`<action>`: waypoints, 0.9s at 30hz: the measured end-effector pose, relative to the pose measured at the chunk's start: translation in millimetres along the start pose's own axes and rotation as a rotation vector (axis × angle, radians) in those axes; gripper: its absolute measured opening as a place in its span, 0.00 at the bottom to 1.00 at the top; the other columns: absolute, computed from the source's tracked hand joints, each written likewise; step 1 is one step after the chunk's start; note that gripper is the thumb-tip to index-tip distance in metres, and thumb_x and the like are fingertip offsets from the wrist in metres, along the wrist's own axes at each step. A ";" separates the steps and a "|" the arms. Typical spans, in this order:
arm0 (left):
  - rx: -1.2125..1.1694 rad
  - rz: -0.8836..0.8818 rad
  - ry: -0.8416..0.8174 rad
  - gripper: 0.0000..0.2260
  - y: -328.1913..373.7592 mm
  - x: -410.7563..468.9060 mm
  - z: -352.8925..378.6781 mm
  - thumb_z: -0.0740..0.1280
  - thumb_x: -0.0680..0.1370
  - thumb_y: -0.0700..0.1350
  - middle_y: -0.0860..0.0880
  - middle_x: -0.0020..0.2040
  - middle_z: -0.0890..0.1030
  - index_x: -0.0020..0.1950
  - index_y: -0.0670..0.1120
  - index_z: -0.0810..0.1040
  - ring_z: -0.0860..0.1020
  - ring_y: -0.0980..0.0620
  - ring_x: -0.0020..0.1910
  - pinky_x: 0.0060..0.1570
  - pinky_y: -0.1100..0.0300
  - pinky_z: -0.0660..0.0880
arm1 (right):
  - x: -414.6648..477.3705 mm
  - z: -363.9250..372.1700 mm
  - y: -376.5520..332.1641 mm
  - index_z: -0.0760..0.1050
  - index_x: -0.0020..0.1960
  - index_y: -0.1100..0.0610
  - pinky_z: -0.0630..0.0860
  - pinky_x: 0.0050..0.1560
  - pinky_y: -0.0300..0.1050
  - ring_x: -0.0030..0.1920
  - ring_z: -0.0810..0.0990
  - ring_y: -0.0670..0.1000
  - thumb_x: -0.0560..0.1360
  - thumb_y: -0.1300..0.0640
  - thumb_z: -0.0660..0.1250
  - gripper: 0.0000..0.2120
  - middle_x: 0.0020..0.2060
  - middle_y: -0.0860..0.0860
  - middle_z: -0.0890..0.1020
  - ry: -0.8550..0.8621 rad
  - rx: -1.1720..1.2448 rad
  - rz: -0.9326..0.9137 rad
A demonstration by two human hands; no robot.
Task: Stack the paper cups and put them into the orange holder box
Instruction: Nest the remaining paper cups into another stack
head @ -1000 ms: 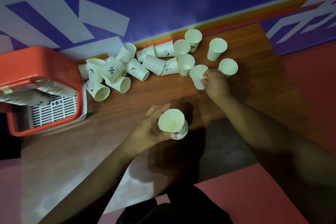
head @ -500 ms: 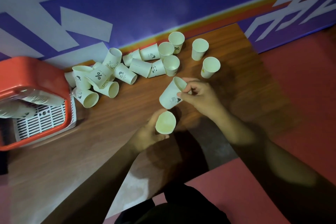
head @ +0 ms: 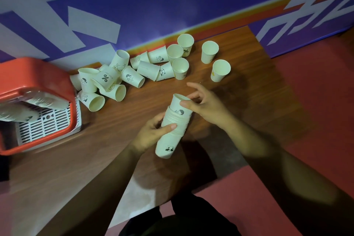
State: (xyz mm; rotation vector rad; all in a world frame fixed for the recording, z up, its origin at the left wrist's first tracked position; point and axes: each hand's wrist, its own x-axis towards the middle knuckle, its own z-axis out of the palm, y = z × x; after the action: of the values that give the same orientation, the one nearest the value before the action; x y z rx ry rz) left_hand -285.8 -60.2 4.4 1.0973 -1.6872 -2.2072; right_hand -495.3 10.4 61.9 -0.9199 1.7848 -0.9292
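At frame centre, the left hand (head: 153, 134) wraps the tilted paper cup stack (head: 171, 130); the right hand (head: 206, 104) pinches the smooth top cup (head: 179, 104) at its round rim.

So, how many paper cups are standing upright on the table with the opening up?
5: two apart on the right, and three clustered by the wall. More in the toppled pile on the left may be upright but hidden.
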 end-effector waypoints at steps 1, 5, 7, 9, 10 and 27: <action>-0.073 -0.016 0.004 0.26 1.1 -2.6 -0.1 0.76 0.70 0.55 0.43 0.59 0.84 0.66 0.49 0.78 0.83 0.42 0.55 0.57 0.45 0.80 | 0.0 4.5 0.4 0.65 0.74 0.47 0.72 0.54 0.36 0.57 0.78 0.42 0.71 0.42 0.73 0.35 0.57 0.48 0.80 -0.017 0.009 0.013; -0.259 -0.072 -0.022 0.31 0.9 -6.4 0.6 0.78 0.68 0.61 0.37 0.57 0.83 0.65 0.46 0.79 0.83 0.39 0.52 0.56 0.41 0.80 | -2.5 29.4 7.1 0.67 0.73 0.47 0.72 0.65 0.47 0.64 0.75 0.47 0.75 0.40 0.68 0.29 0.65 0.50 0.76 -0.100 0.051 0.079; -0.274 -0.080 0.000 0.28 1.0 -5.8 1.1 0.76 0.71 0.60 0.36 0.59 0.82 0.65 0.46 0.79 0.82 0.38 0.55 0.55 0.43 0.79 | 0.6 34.5 13.2 0.68 0.72 0.47 0.73 0.67 0.50 0.66 0.74 0.48 0.74 0.39 0.67 0.29 0.68 0.49 0.75 -0.117 0.062 0.093; -0.307 -0.096 0.051 0.23 3.6 -4.6 1.4 0.72 0.76 0.55 0.36 0.61 0.81 0.67 0.46 0.77 0.81 0.39 0.56 0.52 0.48 0.81 | 10.5 26.8 19.6 0.70 0.71 0.48 0.74 0.66 0.54 0.66 0.74 0.48 0.73 0.35 0.66 0.30 0.67 0.48 0.75 -0.068 0.021 0.113; -0.333 -0.115 0.088 0.22 4.2 -3.2 0.1 0.71 0.77 0.54 0.37 0.62 0.82 0.68 0.45 0.76 0.82 0.39 0.56 0.50 0.49 0.82 | 17.7 18.6 22.2 0.71 0.70 0.50 0.74 0.66 0.54 0.65 0.75 0.49 0.74 0.36 0.66 0.29 0.66 0.49 0.76 -0.015 -0.026 0.122; -0.270 -0.135 0.172 0.26 10.9 31.1 0.6 0.72 0.75 0.58 0.38 0.61 0.82 0.67 0.45 0.76 0.80 0.35 0.61 0.58 0.41 0.79 | 125.1 -82.9 93.9 0.77 0.64 0.65 0.73 0.65 0.52 0.63 0.77 0.61 0.75 0.64 0.69 0.17 0.62 0.61 0.79 0.410 -0.759 0.101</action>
State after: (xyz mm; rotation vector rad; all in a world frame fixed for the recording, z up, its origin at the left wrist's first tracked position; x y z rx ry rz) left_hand -311.8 -80.0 0.1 1.3163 -1.2372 -2.2599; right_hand -631.0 -40.0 -39.9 -1.1289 2.5918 -0.3670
